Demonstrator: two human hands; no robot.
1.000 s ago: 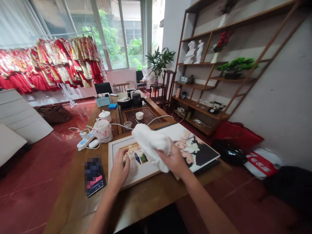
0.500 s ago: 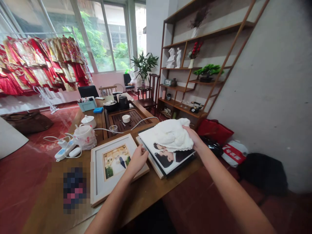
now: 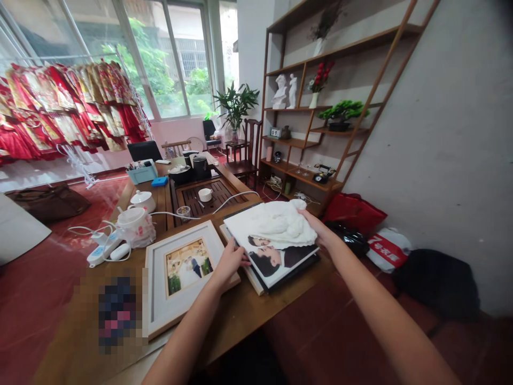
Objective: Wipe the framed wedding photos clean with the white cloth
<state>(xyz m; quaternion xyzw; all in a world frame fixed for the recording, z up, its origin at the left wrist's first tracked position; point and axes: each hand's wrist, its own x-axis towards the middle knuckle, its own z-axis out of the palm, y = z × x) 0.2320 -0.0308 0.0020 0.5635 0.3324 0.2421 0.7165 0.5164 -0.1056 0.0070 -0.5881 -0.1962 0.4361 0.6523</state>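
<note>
A white photo panel (image 3: 276,264) printed with a couple lies on a dark-edged piece, with a light wooden frame beneath. A crumpled white cloth (image 3: 282,224) covers its upper part. My right hand (image 3: 316,230) is closed on the cloth at its right side; the fingertips are partly hidden. At the panel's left edge, my left hand (image 3: 230,263) has its fingers against the side, thumb up, apparently gripping it. To the left of that hand lies a light wooden picture frame (image 3: 158,310) with a white mat and a wedding picture.
On the wooden table (image 3: 236,321) are a power strip (image 3: 102,250), a plastic-wrapped pot (image 3: 135,227), a lidded white pot (image 3: 143,200) and a tea tray (image 3: 188,195). A white cable crosses behind the frames. Bags (image 3: 387,250) lie on the floor at right.
My left hand has moved from above the gap between the frames to the photo panel's left edge. The cloth has shifted and bunched slightly under my right hand.
</note>
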